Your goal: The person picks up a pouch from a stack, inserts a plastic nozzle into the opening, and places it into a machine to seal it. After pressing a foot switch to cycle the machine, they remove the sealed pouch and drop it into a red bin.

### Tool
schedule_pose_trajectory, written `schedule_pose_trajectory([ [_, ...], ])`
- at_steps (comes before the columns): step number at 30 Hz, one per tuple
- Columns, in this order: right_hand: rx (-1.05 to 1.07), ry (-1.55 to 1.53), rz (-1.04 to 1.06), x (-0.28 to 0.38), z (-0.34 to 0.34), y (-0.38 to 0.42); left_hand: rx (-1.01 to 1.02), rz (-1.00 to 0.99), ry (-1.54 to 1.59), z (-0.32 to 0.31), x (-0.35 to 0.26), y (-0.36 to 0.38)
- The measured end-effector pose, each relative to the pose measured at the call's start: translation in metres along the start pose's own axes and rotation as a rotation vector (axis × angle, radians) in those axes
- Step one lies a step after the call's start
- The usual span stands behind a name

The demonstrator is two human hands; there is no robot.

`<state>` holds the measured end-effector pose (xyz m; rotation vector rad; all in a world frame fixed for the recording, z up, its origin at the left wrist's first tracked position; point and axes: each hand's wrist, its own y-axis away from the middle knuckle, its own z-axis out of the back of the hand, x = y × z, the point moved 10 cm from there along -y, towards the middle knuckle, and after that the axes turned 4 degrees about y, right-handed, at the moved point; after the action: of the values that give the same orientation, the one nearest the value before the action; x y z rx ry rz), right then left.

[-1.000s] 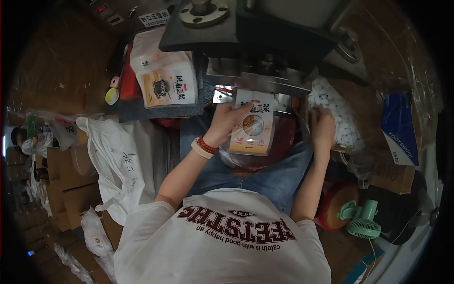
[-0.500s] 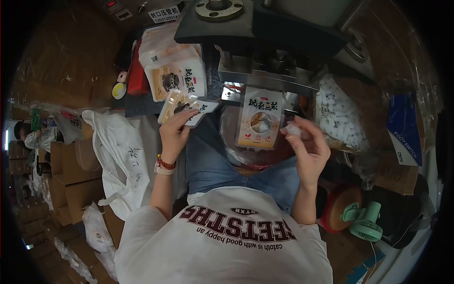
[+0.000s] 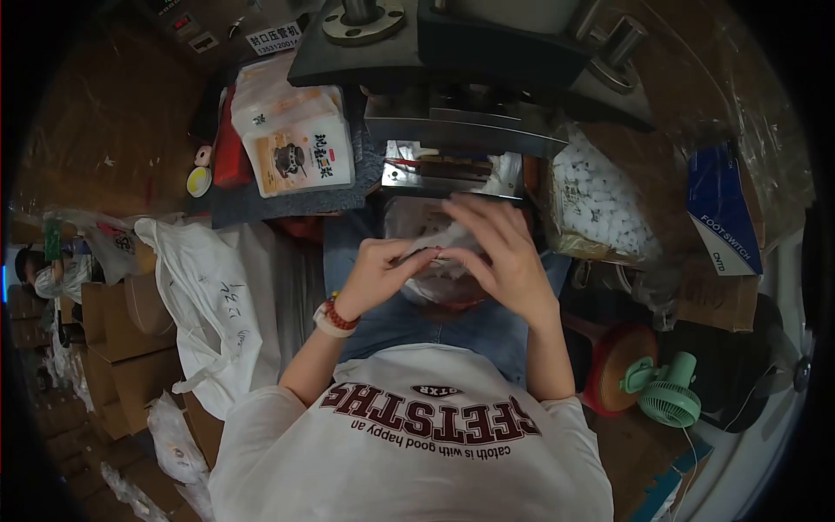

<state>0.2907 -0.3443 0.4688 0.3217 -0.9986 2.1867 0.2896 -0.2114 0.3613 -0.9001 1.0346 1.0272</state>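
sealed pouches (image 3: 296,152) lie stacked beside the sealer (image 3: 452,130); left hand (image 3: 378,274) and right hand (image 3: 496,252) pinch a small white packet (image 3: 435,242) between closed fingers, not yet bagged.

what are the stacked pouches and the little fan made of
The stacked pouches look like glossy printed plastic film: light glints off the top one and its edges are thin. The fan looks like matte mint-green moulded plastic, with a slatted round grille.
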Motion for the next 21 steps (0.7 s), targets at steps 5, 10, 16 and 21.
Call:
schedule_pose_trajectory([
  [5,-0.283,0.07,-0.379,-0.063,0.07,0.024,-0.087,0.389,0.508,-0.029,0.058,-0.028],
  [10,-0.193,0.793,-0.581,-0.149,0.074,0.051,-0.122,0.471,0.844,-0.029,0.059,-0.062],
  [16,-0.043,0.468,-0.743,-0.181,0.045,0.062,-0.061,0.457,0.658,-0.016,0.063,-0.067],
  [21,-0.063,0.573,-0.666,-0.164,0.061,0.07,-0.633,-0.043,-1.229,0.097,-0.018,-0.025],
])
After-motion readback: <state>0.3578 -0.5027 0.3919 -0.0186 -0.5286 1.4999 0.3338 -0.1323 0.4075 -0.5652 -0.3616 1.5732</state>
